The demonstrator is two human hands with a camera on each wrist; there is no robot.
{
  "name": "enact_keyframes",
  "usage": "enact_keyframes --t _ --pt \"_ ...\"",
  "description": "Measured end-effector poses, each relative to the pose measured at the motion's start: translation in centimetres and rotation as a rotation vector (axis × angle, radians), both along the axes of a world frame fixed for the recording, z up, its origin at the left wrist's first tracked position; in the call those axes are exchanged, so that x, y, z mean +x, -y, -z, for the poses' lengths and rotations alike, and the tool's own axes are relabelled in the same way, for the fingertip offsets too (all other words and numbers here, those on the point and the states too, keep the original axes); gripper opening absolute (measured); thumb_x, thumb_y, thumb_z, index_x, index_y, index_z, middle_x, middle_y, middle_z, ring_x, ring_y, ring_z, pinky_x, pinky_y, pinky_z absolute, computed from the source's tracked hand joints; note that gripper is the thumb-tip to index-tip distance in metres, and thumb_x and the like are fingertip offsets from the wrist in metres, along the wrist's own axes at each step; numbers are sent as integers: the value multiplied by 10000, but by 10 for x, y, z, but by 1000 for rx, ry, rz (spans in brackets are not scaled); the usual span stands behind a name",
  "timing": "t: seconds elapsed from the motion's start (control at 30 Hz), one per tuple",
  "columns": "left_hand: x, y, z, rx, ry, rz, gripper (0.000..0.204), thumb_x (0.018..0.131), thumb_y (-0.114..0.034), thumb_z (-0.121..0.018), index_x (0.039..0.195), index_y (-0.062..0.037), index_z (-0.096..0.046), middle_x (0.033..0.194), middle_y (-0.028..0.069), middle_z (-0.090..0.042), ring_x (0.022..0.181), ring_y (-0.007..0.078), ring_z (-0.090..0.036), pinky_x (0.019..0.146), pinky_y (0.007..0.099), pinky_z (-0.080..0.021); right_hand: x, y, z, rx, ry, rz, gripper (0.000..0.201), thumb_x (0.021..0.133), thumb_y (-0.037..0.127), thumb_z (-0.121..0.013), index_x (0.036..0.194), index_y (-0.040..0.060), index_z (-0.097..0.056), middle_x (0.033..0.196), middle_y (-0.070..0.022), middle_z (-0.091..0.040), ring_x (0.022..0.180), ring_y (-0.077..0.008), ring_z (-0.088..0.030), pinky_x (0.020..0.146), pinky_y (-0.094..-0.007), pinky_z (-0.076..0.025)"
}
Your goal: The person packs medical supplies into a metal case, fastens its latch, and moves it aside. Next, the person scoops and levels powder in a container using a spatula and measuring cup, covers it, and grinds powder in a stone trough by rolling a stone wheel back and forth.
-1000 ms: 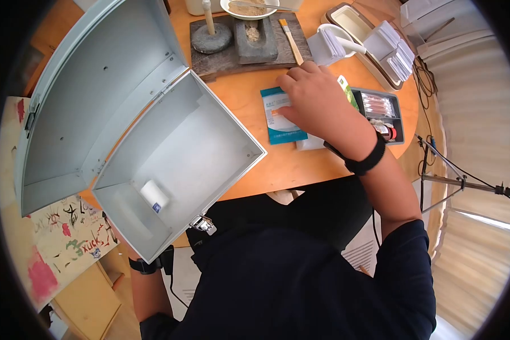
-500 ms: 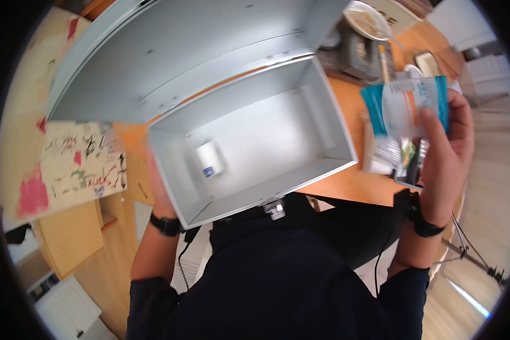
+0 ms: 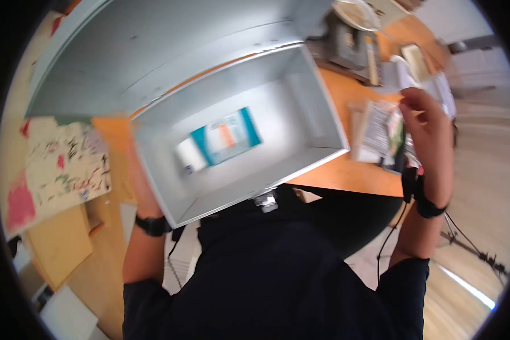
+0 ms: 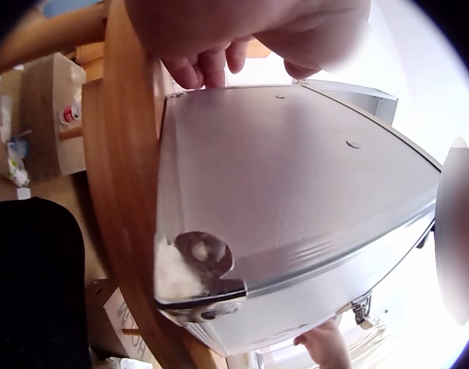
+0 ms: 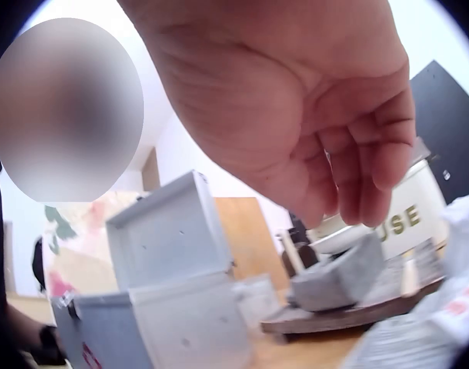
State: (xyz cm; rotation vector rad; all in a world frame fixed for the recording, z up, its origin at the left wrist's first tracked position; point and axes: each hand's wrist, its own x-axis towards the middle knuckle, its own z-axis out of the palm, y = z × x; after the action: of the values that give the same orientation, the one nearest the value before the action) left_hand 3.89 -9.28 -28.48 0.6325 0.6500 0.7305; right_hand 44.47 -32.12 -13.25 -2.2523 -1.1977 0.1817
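A grey metal box (image 3: 292, 133) stands on the table with its lid (image 3: 153, 51) raised. On its floor lies a teal-and-white packet (image 3: 228, 136), overlapping a white cylindrical roll (image 3: 190, 155). My left hand (image 4: 250, 31) is at the outside of the box's left wall, fingertips right at the back edge; the box wall hides part of it in the head view. To the right of the box my right hand (image 3: 432, 127) hovers by a clear-wrapped pack (image 3: 374, 130) and a green packet (image 3: 396, 133). Its fingers are loosely bent, with nothing between them in the right wrist view.
A stone mortar (image 3: 345, 48) and a brush (image 3: 372, 62) rest on a dark wooden board behind, beside a white bowl (image 3: 357, 14). A cream tray (image 3: 416, 62) is at the back right. The metal latch (image 3: 266, 200) sticks out at the box's front.
My right hand picked up the teal-and-white packet from the table, carried it and let it go into the box. The hand is now back at the right, empty. The head view has turned.
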Motion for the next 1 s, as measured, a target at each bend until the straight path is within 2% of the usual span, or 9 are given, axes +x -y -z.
enact_keyframes --t 0.1,0.13,0.23,0.5,0.67,0.77,0.83,0.97,1.0 --pt "12 4 -8 183 -103 95 610 1042 -527 -307 1404 -56 -447 1314 133 -576 1193 265 -565 1052 413 -445 20 30 10 -249 218 -39 418 765 95 -773 1155 14 -642 1082 -168 -687 990 -362 -660 873 -413 -524" --pt "26 11 -20 -92 120 60 623 1039 -524 -310 1424 -48 -426 1359 150 -548 1227 297 -547 1070 438 -429 24 35 10 -335 242 -90 543 729 138 -807 1222 30 -607 1148 -173 -656 1079 -378 -611 968 -413 -479" --pt "28 11 -19 -120 88 89 628 1034 -522 -319 1436 -48 -410 1380 160 -528 1241 309 -538 1066 461 -434 26 42 25 -317 201 -212 686 681 139 -834 1296 35 -550 1251 -177 -589 1217 -354 -517 1009 -414 -443" --pt "14 10 -9 -176 -98 10 658 1017 -516 -350 1479 -48 -354 1455 194 -460 1292 351 -508 1055 540 -449 32 32 43 -290 199 -275 722 659 111 -839 1313 41 -542 1138 -152 -598 1133 -349 -548 982 -414 -453" --pt "10 9 1 213 -238 90 591 1034 -466 -345 1435 -35 -394 1394 172 -506 1234 313 -543 1012 486 -480 28 21 38 -219 198 -326 472 707 85 -788 1144 24 -619 1073 -155 -613 1114 -349 -557 930 -414 -474" --pt "8 8 5 440 -326 124 554 1043 -435 -341 1408 -26 -418 1357 158 -534 1199 290 -565 986 454 -499 36 20 38 -210 -33 -282 291 735 23 -742 1001 19 -623 1126 -150 -635 1062 -330 -590 867 -399 -496" --pt "7 7 8 588 -386 148 530 1050 -415 -339 1391 -21 -434 1332 149 -552 1176 275 -579 969 432 -511 40 19 38 15 -54 -325 203 747 -15 -713 913 8 -598 1193 -143 -644 1032 -305 -614 843 -371 -506" --pt "1 7 8 883 -620 145 486 1063 -374 -335 1356 -10 -466 1282 131 -589 1130 244 -607 934 389 -536 26 12 11 181 -279 -226 232 853 -45 -663 1070 21 -614 1240 -92 -649 1118 -171 -596 918 -292 -497" --pt "1 7 6 615 -438 51 451 1065 -332 -339 1368 -19 -455 1286 136 -586 1115 244 -613 920 369 -541 27 13 10 209 -212 -211 258 866 -41 -661 1113 23 -622 1168 -84 -673 1083 -147 -606 906 -274 -497"
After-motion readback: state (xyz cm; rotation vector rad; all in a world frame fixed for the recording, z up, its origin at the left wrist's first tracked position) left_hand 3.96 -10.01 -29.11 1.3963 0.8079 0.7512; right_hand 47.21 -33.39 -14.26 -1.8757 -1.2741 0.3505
